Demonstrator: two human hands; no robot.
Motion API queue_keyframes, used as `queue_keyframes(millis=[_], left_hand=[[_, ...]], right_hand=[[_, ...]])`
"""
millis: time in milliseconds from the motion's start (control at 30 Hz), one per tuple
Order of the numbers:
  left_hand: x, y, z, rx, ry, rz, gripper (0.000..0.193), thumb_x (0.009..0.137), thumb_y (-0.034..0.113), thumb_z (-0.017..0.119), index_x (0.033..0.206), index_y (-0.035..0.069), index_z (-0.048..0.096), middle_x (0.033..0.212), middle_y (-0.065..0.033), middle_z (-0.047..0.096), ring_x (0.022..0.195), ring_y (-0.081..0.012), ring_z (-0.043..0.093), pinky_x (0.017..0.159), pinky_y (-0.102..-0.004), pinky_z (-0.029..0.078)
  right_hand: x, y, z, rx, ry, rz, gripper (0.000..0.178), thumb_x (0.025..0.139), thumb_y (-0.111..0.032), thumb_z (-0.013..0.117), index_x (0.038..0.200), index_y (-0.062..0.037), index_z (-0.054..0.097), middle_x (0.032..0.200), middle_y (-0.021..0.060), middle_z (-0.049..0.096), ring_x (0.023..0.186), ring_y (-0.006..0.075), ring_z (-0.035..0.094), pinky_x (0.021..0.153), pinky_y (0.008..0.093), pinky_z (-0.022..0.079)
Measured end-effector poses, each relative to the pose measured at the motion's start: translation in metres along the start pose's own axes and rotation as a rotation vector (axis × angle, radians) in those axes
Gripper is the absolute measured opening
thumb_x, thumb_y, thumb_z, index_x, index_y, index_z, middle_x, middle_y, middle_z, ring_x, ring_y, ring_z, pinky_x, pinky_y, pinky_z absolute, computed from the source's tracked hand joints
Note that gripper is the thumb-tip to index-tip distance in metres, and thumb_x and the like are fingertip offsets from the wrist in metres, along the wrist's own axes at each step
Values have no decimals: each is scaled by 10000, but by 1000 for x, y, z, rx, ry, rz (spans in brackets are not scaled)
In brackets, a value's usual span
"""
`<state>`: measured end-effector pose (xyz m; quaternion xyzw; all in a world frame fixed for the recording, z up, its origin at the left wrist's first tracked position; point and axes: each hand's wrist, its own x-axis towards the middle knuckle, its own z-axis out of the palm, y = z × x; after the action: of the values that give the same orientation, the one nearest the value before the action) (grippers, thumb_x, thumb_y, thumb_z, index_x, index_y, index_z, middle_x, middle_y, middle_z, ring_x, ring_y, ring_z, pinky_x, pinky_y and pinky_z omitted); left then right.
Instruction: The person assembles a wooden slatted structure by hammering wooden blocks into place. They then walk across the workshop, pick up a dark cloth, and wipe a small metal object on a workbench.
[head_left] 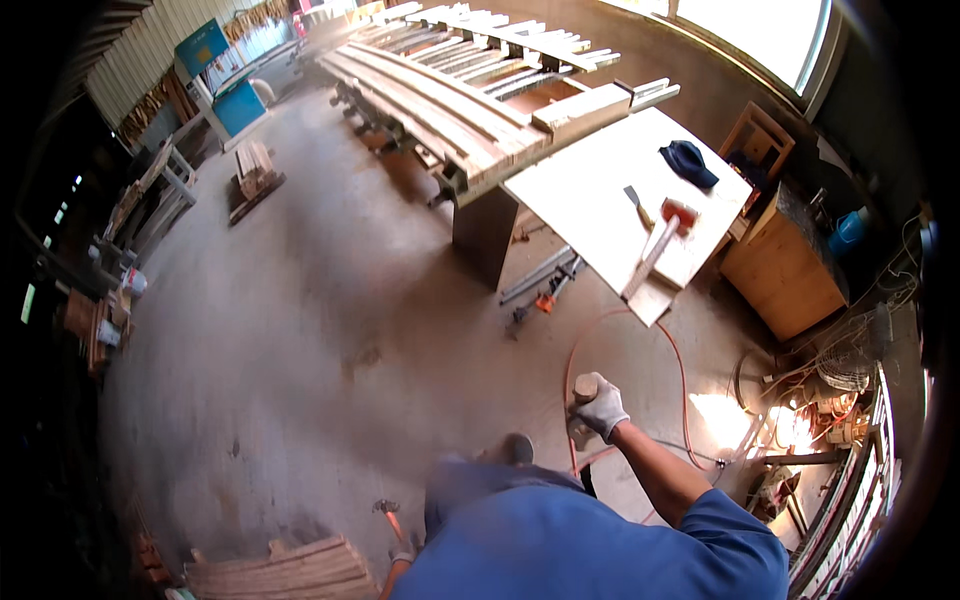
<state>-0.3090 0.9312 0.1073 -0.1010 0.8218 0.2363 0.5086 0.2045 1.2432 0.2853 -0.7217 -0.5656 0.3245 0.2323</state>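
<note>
At the lower edge, my left hand (404, 549), in a pale glove, is closed round the orange handle of a hammer (386, 508), whose metal head points away from me. Out to the right, my gloved right hand (606, 410) grips an object with a round, tan top (585, 388); its lower part is pale, and I cannot make out its kind. Beyond that hand stands a white-topped table (590, 180). On it lie a red-headed mallet (680, 214), a flat-bladed tool with a wooden handle (637, 205) and a dark blue cap (688, 163).
An orange hose (686, 385) loops over the floor around my right hand. Clamps (545, 300) lie beneath the table. Long boards (430, 95) rest on a rack beyond. Stacked planks (285, 572) are at lower left. Cables and a wooden cabinet (785, 265) stand right.
</note>
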Motion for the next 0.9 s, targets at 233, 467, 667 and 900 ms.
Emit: queue_keyframes(millis=[233,467,667,900], left_hand=[[59,153,52,71,46,102,205,1018,256,700,1033,58,651,671,-61,600,489,-212,572,417,-405,410],[92,379,101,90,24,344,178,1012,217,716,980,59,641,634,-39,568,439,-176,525,378,-382,366],[28,573,144,84,-191,556,163,1031,210,703,969,81,625,637,-16,568,444,-117,511,373,-332,331],[-77,721,234,73,-333,868,253,969,269,784,976,63,637,667,16,550,491,-68,496,431,-260,373]], right_hand=[[151,-123,-63,878,314,-55,332,799,-102,896,1056,-37,695,992,69,740,929,185,721,878,357,609],[269,-173,-98,1153,749,13,360,848,-40,831,1134,70,642,1024,151,728,876,266,747,840,369,623],[313,-175,-114,1067,1004,107,435,800,-104,893,1165,26,695,1012,99,729,854,205,723,779,340,603],[373,-124,-164,1476,1195,89,238,883,-185,849,987,-29,703,905,107,741,839,259,738,848,401,630]])
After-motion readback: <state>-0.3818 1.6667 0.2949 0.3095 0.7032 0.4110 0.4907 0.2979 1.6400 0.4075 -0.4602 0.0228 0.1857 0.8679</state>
